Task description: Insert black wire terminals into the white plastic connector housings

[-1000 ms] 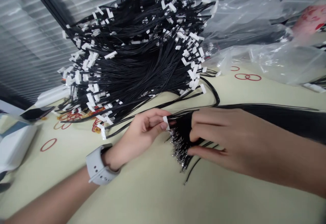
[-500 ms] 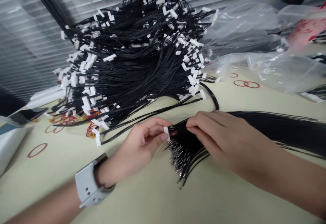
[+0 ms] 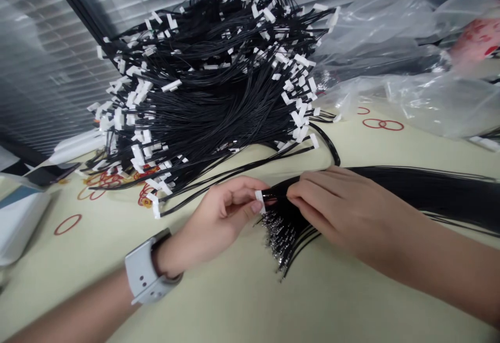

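Note:
Between the thumb and fingers of my left hand (image 3: 230, 207) is a small white connector housing (image 3: 260, 201). Close to its right, my right hand (image 3: 328, 200) pinches a thin black wire at the housing; the fingertips hide exactly how it is held. Below lies a thick bundle of black wires (image 3: 390, 189), running off to the right. Its near ends carry bare metal crimp terminals (image 3: 279, 239), fanned out under the hands. How far any wire sits inside the housing is too small to tell.
Behind my hands rises a large pile of black cables (image 3: 219, 103) with white connectors at both ends. Red rubber bands (image 3: 383, 124) lie on the pale table (image 3: 219, 301), more at the left. Clear plastic bags (image 3: 441, 98) stand at the back right; a white box (image 3: 23, 223) is at the left edge.
The whole view has shifted slightly. Both hands keep their pinching hold at the housing, and the right fingers have shifted only slightly beside it.

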The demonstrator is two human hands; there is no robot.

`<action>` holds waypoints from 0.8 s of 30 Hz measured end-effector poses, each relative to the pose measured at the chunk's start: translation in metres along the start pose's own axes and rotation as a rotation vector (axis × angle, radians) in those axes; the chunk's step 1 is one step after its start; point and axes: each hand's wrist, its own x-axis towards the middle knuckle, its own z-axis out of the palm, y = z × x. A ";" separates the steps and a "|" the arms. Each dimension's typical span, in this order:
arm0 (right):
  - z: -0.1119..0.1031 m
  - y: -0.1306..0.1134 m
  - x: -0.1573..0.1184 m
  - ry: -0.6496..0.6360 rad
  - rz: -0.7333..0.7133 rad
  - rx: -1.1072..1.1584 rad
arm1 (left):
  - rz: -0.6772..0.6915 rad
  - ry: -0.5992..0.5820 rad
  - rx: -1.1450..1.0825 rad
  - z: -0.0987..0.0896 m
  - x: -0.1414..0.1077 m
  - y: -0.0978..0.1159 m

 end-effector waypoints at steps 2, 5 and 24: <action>0.000 0.001 0.000 -0.005 0.005 0.005 | 0.000 -0.004 0.000 0.000 0.000 0.000; 0.000 0.001 0.000 0.009 0.032 0.034 | -0.006 -0.015 -0.027 -0.001 0.000 -0.001; 0.009 -0.001 0.002 0.067 -0.028 0.095 | 0.071 -0.021 0.063 0.002 -0.002 -0.004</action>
